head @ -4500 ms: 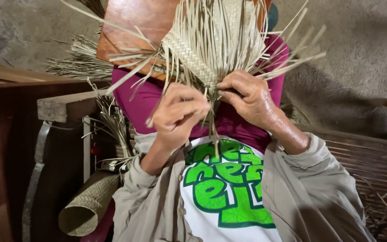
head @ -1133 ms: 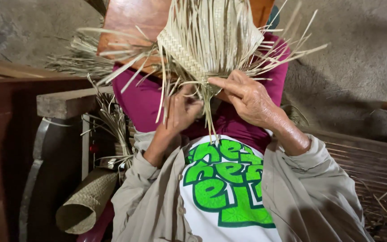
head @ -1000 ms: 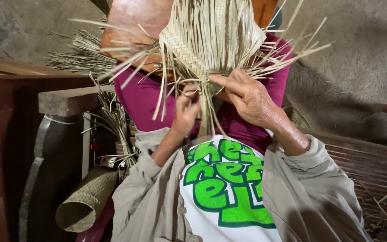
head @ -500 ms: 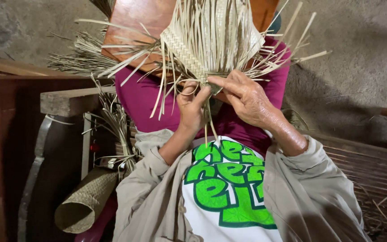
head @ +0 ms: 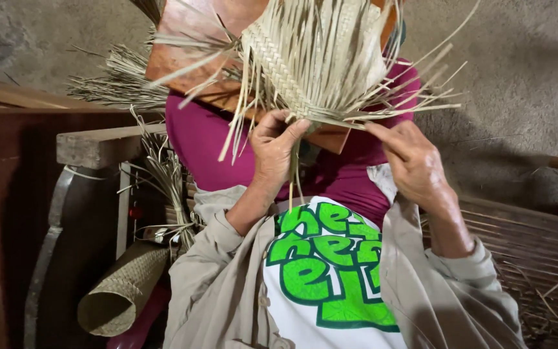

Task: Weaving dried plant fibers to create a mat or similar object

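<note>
At the far left a wooden beam (head: 101,143) lies across a dark frame, and below it a rolled woven mat (head: 119,298) leans by my side, with loose dry straw (head: 124,81) heaped behind. My left hand (head: 274,147) is raised in front of my chest, its fingers (head: 290,129) pinching strands at the lower edge of the half-woven straw piece (head: 311,55), which rests against a reddish wooden board (head: 192,48) propped on my lap. The weave lies directly above both hands, its long axis running up and away from me, loose ends fanning down and out to the right. My left hand is the nearer one, already touching the woven edge. My right hand (head: 414,165) sits just right of it, fingers (head: 382,132) stretched and pressing on a flat bundle of strands at the corner. Compared with a second ago, my left hand has climbed from below the fringe up to the edge, while the right has hardly shifted.
</note>
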